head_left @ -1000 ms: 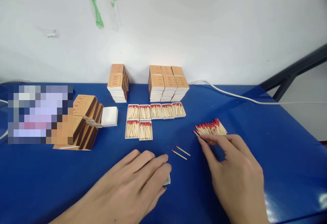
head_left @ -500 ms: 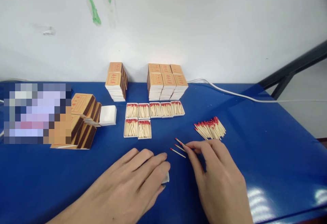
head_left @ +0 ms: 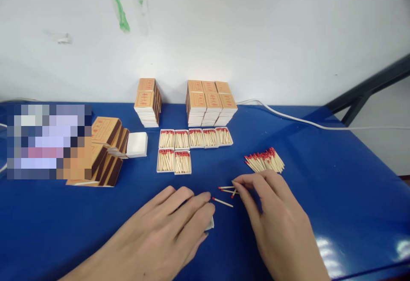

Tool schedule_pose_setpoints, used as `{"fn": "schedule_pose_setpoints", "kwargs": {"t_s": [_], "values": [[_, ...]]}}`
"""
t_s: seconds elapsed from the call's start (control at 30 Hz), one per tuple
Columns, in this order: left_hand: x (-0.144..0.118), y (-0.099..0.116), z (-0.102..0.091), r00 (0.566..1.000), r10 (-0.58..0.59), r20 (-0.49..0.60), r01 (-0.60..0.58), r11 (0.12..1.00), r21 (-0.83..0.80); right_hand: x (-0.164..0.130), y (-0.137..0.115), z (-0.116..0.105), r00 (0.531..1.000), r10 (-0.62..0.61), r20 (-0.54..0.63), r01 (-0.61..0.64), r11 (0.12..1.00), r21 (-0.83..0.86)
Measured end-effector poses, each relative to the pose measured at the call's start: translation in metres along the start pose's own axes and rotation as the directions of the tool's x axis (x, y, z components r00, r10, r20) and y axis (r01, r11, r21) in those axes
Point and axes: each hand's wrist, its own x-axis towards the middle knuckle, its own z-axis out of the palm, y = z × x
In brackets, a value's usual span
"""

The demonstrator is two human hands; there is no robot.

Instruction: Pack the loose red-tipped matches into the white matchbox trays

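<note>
Loose matches [head_left: 226, 189] lie on the blue table [head_left: 320, 187] between the hands. The right hand [head_left: 275, 217] pinches their ends with narrowed fingertips. The left hand [head_left: 173, 225] lies flat over a small white tray [head_left: 209, 224], almost wholly hidden; its grip cannot be judged. A match pile [head_left: 265, 161] lies just beyond.
</note>
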Motion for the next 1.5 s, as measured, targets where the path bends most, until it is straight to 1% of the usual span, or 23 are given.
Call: {"fn": "schedule_pose_setpoints", "kwargs": {"t_s": [0.07,0.13,0.23,0.3,0.4,0.5,0.63,0.77,0.83,0.9,0.97,1.07,1.27,1.4,1.5], "values": [[-0.001,0.000,0.001,1.000,0.003,0.002,-0.003,1.000,0.003,0.000,0.005,-0.005,1.000,0.018,0.019,-0.019,0.998,0.055],[-0.001,-0.001,0.001,1.000,0.000,0.003,0.000,1.000,0.003,-0.001,0.013,-0.010,0.998,0.011,0.055,-0.016,0.996,0.088],[-0.001,-0.001,0.001,1.000,-0.003,-0.003,0.003,1.000,-0.016,-0.004,0.023,-0.014,0.994,-0.019,0.111,0.008,0.996,0.093],[-0.002,-0.001,0.001,1.000,0.007,-0.019,-0.007,1.000,-0.026,-0.005,0.028,-0.014,0.992,-0.022,0.124,0.010,0.995,0.096],[-0.003,-0.002,0.002,1.000,0.029,0.000,-0.029,0.999,-0.040,-0.005,0.030,-0.012,0.990,-0.019,0.139,0.004,0.994,0.109],[-0.006,-0.002,0.003,0.999,0.018,0.043,-0.015,0.997,-0.072,-0.005,0.030,-0.014,0.988,-0.023,0.154,0.004,0.992,0.122],[-0.009,-0.003,0.005,1.000,0.003,0.017,-0.002,0.994,-0.105,-0.002,0.032,-0.017,0.987,-0.058,0.152,0.037,0.990,0.139],[-0.008,-0.003,0.002,0.999,-0.012,0.041,0.017,0.994,-0.109,0.013,0.031,-0.015,0.988,-0.114,0.106,0.102,0.989,0.110],[-0.005,-0.003,0.000,1.000,-0.018,0.015,0.020,0.994,-0.106,0.026,0.029,-0.012,0.986,-0.139,0.096,0.134,0.989,0.056],[-0.002,-0.003,-0.001,1.000,-0.001,-0.023,-0.001,0.995,-0.104,0.039,0.027,-0.008,0.984,-0.149,0.098,0.151,0.988,-0.018],[0.000,-0.002,-0.001,1.000,0.015,-0.022,-0.017,0.996,-0.085,0.048,0.025,-0.006,0.980,-0.163,0.111,0.172,0.982,-0.078],[0.000,-0.002,0.000,0.999,0.031,0.008,-0.031,0.999,-0.036,0.053,0.024,-0.005,0.971,-0.185,0.149,0.194,0.979,-0.054],[-0.005,-0.001,0.004,0.997,0.015,0.081,-0.015,1.000,-0.003,0.042,0.027,-0.006,0.961,-0.149,0.234,0.123,0.985,0.124],[-0.005,0.000,0.004,0.993,0.020,0.118,-0.023,0.999,0.023,0.028,0.029,-0.009,0.965,-0.124,0.230,0.091,0.984,0.150],[-0.003,0.000,0.004,0.992,0.023,0.126,-0.027,0.999,0.032,0.016,0.027,-0.012,0.965,-0.104,0.242,0.060,0.982,0.180]]}}
